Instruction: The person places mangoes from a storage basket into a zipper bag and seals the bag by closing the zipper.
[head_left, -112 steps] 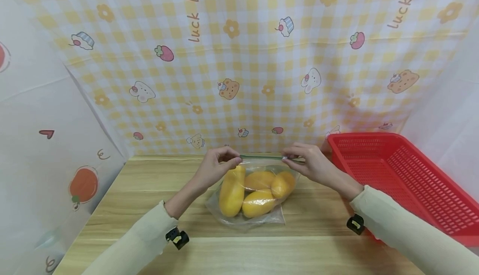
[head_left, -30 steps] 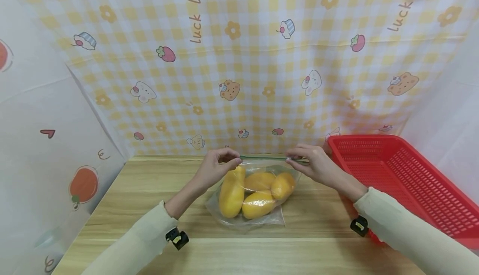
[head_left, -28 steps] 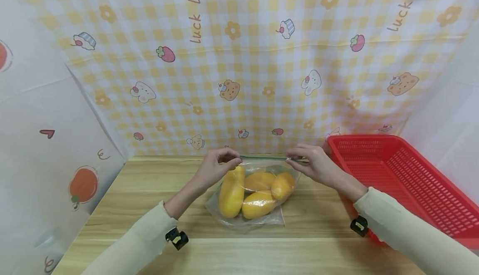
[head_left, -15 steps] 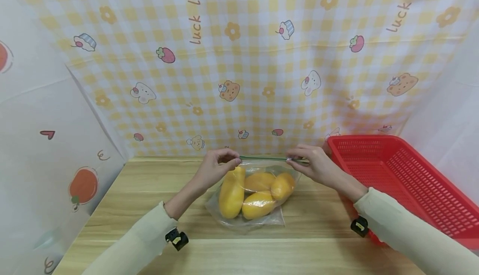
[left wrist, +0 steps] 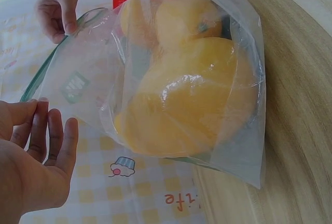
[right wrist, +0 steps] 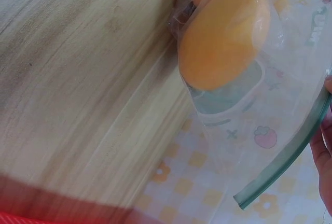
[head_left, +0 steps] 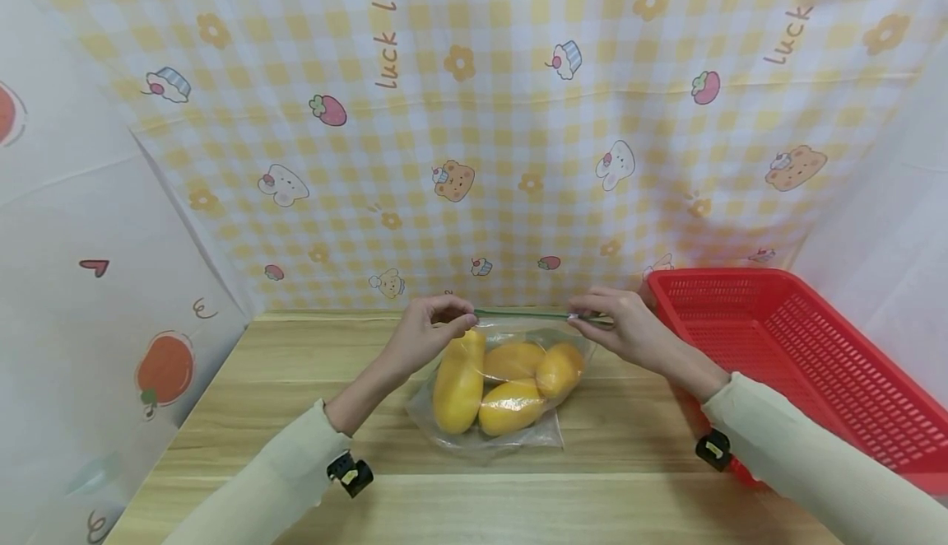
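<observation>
A clear zip bag (head_left: 550, 434) holding several yellow mangoes (head_left: 457, 393) is at the middle of the wooden table in the head view. Along its top edge runs a green zip strip (head_left: 522, 314). My left hand (head_left: 429, 331) pinches the strip's left end between thumb and forefinger; the other fingers spread loosely in the left wrist view. Further right, my right hand (head_left: 622, 327) pinches the strip near a small pale slider (head_left: 573, 316). The right wrist view shows the strip's green end (right wrist: 249, 195) jutting past the right hand (right wrist: 324, 156).
A red perforated basket (head_left: 770, 347) stands at the right, close beside the right forearm. Behind the wooden table (head_left: 296, 397) hangs a yellow checked cloth (head_left: 511, 216). White printed cloth (head_left: 96, 298) covers the left side.
Since the oldest frame my right hand has slid slightly to the right along the green strip, with the pale slider. Over the last second almost nothing moves; the left hand keeps its place.
</observation>
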Motion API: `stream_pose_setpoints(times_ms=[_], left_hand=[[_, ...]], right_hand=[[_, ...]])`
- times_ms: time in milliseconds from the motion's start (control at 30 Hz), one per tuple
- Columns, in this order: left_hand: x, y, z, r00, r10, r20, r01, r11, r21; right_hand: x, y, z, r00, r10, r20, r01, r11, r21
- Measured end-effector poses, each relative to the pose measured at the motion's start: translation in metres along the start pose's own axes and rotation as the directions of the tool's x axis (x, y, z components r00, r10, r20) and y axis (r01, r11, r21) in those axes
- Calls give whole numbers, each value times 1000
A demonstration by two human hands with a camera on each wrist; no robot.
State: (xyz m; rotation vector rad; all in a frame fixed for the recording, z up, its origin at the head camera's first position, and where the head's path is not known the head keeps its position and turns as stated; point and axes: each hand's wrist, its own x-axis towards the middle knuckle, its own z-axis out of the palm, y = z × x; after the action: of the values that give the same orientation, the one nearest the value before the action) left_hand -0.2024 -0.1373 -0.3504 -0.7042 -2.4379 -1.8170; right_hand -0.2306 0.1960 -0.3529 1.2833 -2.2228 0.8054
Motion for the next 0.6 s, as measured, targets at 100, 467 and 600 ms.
stream_pose_setpoints(times_ms=[100, 467, 600], left_hand=[[0, 0, 0, 1000, 2, 1, -2, 1000, 2], [0, -1, 0, 1000, 7, -2, -7, 1000, 13], [0, -2, 0, 1000, 8, -4, -8, 1000, 12]], right_hand=[[-1, 0, 0, 1000, -2, -3, 2, 1000, 1], [-1, 1, -1, 1000, 2, 7, -2, 1000, 0], [-1, 1, -1, 1000, 2, 6, -2, 1000, -8]])
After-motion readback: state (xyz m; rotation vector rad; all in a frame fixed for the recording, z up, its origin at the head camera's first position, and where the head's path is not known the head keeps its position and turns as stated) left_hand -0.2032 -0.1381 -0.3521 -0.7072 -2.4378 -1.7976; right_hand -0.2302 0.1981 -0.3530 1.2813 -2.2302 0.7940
